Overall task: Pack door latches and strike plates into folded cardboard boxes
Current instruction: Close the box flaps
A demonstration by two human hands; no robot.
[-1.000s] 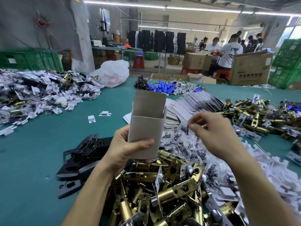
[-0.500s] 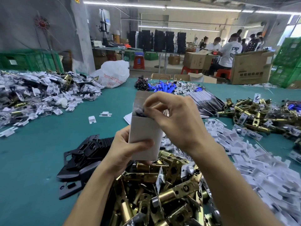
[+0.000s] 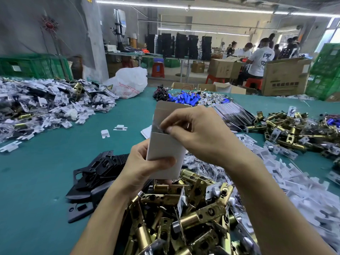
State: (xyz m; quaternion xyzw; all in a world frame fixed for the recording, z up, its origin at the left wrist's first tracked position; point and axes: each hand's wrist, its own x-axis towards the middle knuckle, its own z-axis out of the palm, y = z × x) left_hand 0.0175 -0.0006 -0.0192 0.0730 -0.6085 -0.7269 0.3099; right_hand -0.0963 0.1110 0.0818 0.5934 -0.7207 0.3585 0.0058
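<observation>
A small, pale grey folded cardboard box (image 3: 165, 146) is held upright above the teal-green table top (image 3: 36, 190), with its top flap raised and its mouth open. It is gripped low on its body by the left hand (image 3: 145, 168). The thumb is laid flat across the near face, the other fingers are wrapped behind the box and mostly hidden, and the forearm rises from the lower edge of the view.

The right hand (image 3: 200, 138) is reached in from the right, with the wrist bent and the knuckles turned upward, so that it is arched over the box's opening. Its thumb and forefinger are pressed together on a small clear plastic packet (image 3: 159, 128) — crumpled, with dark contents that cannot be made out — which is set at the mouth of the box, partly inside. The remaining fingers are curled loosely above the pinch.

Directly beneath both hands a heap of brass-coloured metal door latches (image 3: 184, 218) is piled on the table. The box is kept just over it — whether the two touch cannot be told. To the left of the heap a stack of flat black metal strike plates (image 3: 95, 173) is spread. To the right a drift of small white plastic pieces (image 3: 298, 186) is strewn.
</observation>
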